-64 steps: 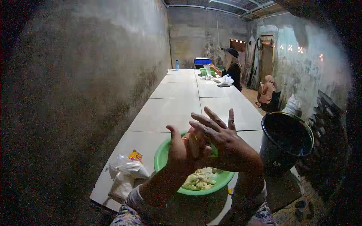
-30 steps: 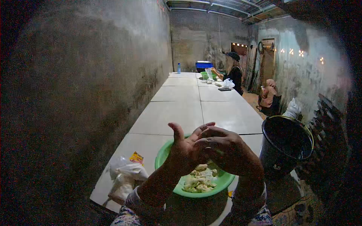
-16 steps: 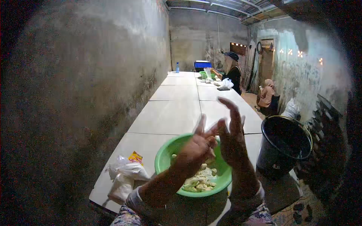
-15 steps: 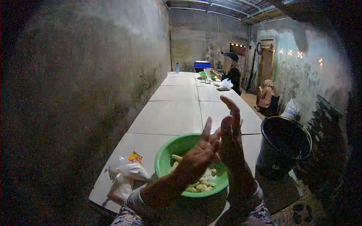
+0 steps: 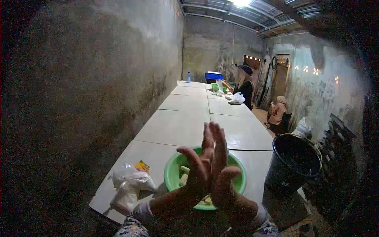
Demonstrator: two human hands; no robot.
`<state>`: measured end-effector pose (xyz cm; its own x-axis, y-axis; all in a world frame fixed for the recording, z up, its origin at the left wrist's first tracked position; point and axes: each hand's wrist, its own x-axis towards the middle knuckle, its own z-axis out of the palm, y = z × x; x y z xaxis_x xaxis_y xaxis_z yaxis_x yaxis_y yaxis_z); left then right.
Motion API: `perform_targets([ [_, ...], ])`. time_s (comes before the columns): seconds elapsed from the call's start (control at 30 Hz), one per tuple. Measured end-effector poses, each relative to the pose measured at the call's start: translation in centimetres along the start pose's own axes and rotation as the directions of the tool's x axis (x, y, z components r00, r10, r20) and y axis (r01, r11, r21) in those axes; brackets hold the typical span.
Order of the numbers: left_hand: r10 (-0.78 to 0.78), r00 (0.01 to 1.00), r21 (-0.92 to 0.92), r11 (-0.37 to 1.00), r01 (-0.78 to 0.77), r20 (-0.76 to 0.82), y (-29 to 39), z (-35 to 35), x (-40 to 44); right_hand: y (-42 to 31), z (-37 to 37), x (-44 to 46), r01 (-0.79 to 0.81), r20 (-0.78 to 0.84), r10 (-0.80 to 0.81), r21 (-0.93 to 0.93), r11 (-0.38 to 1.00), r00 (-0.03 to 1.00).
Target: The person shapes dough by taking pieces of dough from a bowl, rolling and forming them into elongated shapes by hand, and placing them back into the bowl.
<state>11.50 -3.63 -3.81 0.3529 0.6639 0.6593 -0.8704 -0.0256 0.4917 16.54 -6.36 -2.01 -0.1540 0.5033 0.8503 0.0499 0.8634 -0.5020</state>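
However grey the wall (image 5: 106,91), white table (image 5: 181,126)

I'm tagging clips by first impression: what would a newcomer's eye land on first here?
Probably the left hand and right hand, palm to palm, fingers pointing up, seen over the green bowl at lower centre. Next might come the pale pieces at the bowl's left side, then the big black bucket to its right. The long white table stretches away behind.

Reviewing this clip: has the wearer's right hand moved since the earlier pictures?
Yes. Judged against the black bucket, the right hand has shifted left in the view, away from the bucket.
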Motion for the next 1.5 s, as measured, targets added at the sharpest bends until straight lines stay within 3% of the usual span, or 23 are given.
perform_targets([
  [0.03, 0.036, 0.999, 0.059, 0.998, -0.034, -0.029, 0.5, 0.1, 0.2, -0.6, -0.4, -0.8, -0.210, -0.031, 0.210, -0.305, 0.929, 0.977],
  [0.1, 0.043, 0.992, 0.402, 0.916, 0.007, -0.117, -0.6, 0.1, -0.3, 0.0, -1.0, 0.5, -0.328, -0.067, 0.321, -0.193, 0.925, 0.945],
  [0.13, -0.023, 0.996, 0.116, 0.993, 0.033, -0.083, -1.4, -0.5, -0.8, 1.0, -2.2, 0.8, -0.350, -0.124, 0.336, -0.119, 0.929, 0.934],
  [0.17, -0.074, 0.997, -0.186, 0.980, 0.067, -0.030, -1.8, -0.5, -0.9, 2.1, -3.1, 1.4, -0.272, -0.254, 0.359, 0.320, 0.907, 0.898],
  [0.23, -0.151, 0.987, -0.216, 0.967, 0.136, -0.055, -1.7, 0.0, -0.6, 2.8, -4.0, 1.1, -0.294, -0.230, 0.313, 0.115, 0.949, 0.921],
  [0.3, 0.031, 0.999, -0.203, 0.979, -0.028, 0.011, -1.2, -0.2, 1.0, 3.3, -2.5, 0.3, -0.194, -0.232, 0.233, 0.178, 0.965, 0.945],
  [0.37, -0.050, 0.992, -0.066, 0.997, 0.043, -0.118, -0.1, 0.5, 0.6, -0.4, -1.1, 0.4, -0.202, -0.039, 0.211, -0.503, 0.840, 0.977],
  [0.43, -0.192, 0.981, -0.440, 0.883, 0.165, -0.017, -1.3, -1.9, 0.3, 1.5, -2.6, 1.0, -0.179, -0.128, 0.125, -0.716, 0.675, 0.984],
  [0.47, -0.114, 0.946, -0.749, 0.585, 0.311, 0.303, -2.5, -4.6, -0.7, 2.6, -3.6, 1.5, -0.233, -0.240, 0.072, -0.757, 0.611, 0.968],
  [0.5, -0.119, 0.944, -0.751, 0.578, 0.318, 0.308, -2.7, -4.1, -0.7, 3.5, -4.9, 1.7, -0.233, -0.265, 0.023, -0.803, 0.548, 0.964],
  [0.57, -0.522, 0.848, -0.603, 0.705, 0.373, -0.087, -2.4, -1.9, -0.4, 3.5, -6.5, 1.9, -0.280, -0.297, 0.037, -0.843, 0.460, 0.954],
  [0.6, -0.596, 0.751, -0.558, 0.740, 0.376, -0.283, -1.7, -0.3, 0.0, 3.3, -7.1, 2.0, -0.272, -0.307, 0.006, -0.831, 0.485, 0.952],
  [0.7, -0.503, 0.848, -0.529, 0.772, 0.353, -0.168, -1.3, -1.4, -0.1, 1.8, -9.1, 2.2, -0.161, -0.300, -0.088, -0.709, 0.686, 0.950],
  [0.77, -0.486, 0.843, -0.539, 0.785, 0.305, -0.232, -0.3, -0.5, 1.0, 0.8, -10.2, 2.1, -0.060, -0.270, -0.094, -0.511, 0.858, 0.958],
  [0.83, -0.466, 0.884, -0.476, 0.785, 0.396, -0.034, 1.7, 1.1, 2.2, -1.5, -10.9, 1.7, -0.040, -0.110, 0.000, -0.360, 0.932, 0.994],
  [0.9, -0.474, 0.876, -0.419, 0.816, 0.398, -0.090, 2.5, 2.7, 2.5, -3.2, -11.4, 1.5, -0.059, 0.154, 0.144, -0.456, 0.888, 0.978],
  [0.97, -0.485, 0.837, -0.435, 0.830, 0.350, -0.253, 3.3, 3.3, 2.2, -3.5, -10.7, 1.8, 0.086, 0.371, 0.192, -0.615, 0.784, 0.909],
  [1.0, -0.445, 0.888, -0.398, 0.840, 0.370, -0.113, 2.7, 1.5, 2.1, -3.7, -10.3, 1.8, 0.087, 0.381, 0.201, -0.619, 0.781, 0.902],
  [1.03, -0.444, 0.888, -0.397, 0.841, 0.369, -0.116, 2.5, 0.2, 2.0, -3.7, -9.9, 1.8, 0.086, 0.393, 0.213, -0.619, 0.781, 0.895],
  [1.1, -0.422, 0.894, -0.527, 0.731, 0.434, 0.150, 2.7, -1.3, 1.7, -2.8, -9.6, 1.8, 0.145, 0.406, 0.206, -0.681, 0.717, 0.891],
  [1.23, -0.471, 0.882, -0.410, 0.802, 0.434, 0.011, 2.7, -1.8, 2.5, -2.2, -9.4, 1.7, 0.225, 0.428, 0.193, -0.746, 0.626, 0.883],
  [1.37, -0.499, 0.863, -0.509, 0.724, 0.465, 0.079, 2.5, -1.6, 2.2, -2.4, -9.1, 1.5, 0.229, 0.407, 0.150, -0.740, 0.632, 0.901],
  [1.5, -0.555, 0.832, -0.394, 0.763, 0.513, 0.010, 1.8, -1.6, 2.2, -3.4, -8.9, 1.4, 0.257, 0.443, 0.174, -0.750, 0.610, 0.879],
])
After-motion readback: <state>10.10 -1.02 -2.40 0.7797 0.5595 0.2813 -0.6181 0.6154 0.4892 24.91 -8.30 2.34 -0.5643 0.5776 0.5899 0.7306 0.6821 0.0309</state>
